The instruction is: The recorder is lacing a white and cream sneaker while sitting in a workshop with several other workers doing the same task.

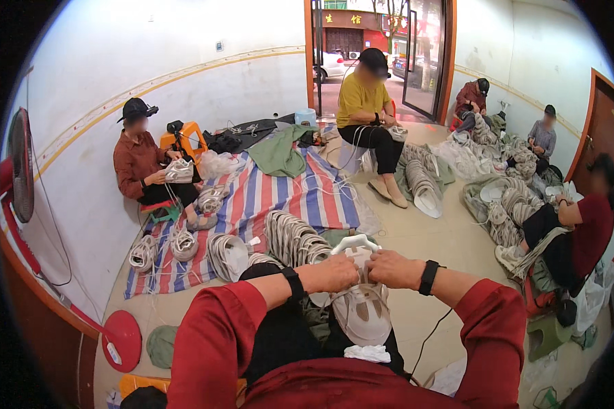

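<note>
A pale grey and white shoe upper [363, 317] lies over my lap, its rounded toe toward me and its white collar [355, 243] pointing away. My left hand [335, 273] is closed on the left edge of its lacing opening. On the opposite edge, my right hand [393, 270] is closed too, with fingers bent inward. The two hands almost meet over the opening. Whether a lace is pinched in the fingers is too small to tell. A loose thin cord loops beside the upper, below my left hand. Just beyond my left hand stands a long row of nested shoe uppers [290, 235].
A striped sheet [252, 201] covers the floor ahead, with more uppers [228, 258] on it. Several co-workers sit around the room, one in yellow [361, 102] by the doorway. A standing fan's red base [122, 341] is at left. A dark cable [430, 341] hangs at my right.
</note>
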Available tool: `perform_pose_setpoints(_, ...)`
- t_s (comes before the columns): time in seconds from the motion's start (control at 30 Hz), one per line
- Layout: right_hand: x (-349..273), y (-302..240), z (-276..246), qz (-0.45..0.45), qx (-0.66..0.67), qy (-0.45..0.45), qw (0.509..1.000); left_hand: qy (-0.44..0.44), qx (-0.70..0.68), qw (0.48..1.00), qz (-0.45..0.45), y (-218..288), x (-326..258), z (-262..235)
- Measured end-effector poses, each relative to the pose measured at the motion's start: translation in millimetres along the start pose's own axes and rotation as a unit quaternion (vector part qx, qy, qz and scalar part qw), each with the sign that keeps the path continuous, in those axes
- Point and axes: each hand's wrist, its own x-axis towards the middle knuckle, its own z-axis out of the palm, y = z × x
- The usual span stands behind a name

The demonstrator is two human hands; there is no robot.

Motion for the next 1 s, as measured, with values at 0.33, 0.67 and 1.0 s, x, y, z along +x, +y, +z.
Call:
perform_pose_setpoints(0.33,3,6,-5,0.011,0.047,-0.05,0.998,-0.161,-0.07,0.98,-0.09,-4,18,-2)
perform_pose_setpoints(0.67,16,1,15,0.094,0.018,-0.049,0.994,-0.109,-0.082,0.962,-0.238,16,33,-13)
perform_pose_setpoints(1.0,22,3,16,0.115,0.011,-0.127,0.985,-0.121,-0.114,0.949,-0.268,2,26,8)
